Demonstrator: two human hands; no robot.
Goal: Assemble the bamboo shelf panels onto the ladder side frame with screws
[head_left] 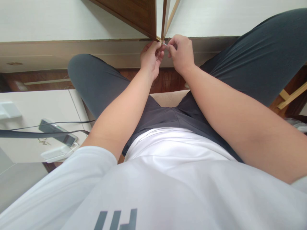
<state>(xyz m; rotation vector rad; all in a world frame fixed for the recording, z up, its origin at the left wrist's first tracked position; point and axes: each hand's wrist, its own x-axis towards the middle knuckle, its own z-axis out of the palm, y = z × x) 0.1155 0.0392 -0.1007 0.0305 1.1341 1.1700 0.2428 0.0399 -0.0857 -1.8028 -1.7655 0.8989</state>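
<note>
A: Head view. What are the hands on?

B: Both meet at the lower corner of a wooden panel (134,14), dark brown with a paler edge, just above the baseboard (72,52). The left hand (151,57) has its fingertips pressed together against that corner. The right hand (181,52) pinches a tiny pale piece (164,43) between thumb and forefinger, right beside the left fingertips.

A: What is the piece?

B: Too small to tell; it may be a screw or a peg. It sits where the two panel edges join.

A: Anything else about?

B: Grey trousers (100,83), knees spread. A white cabinet (35,111) at the left carries a remote (57,131) and a black cable (43,133).
</note>
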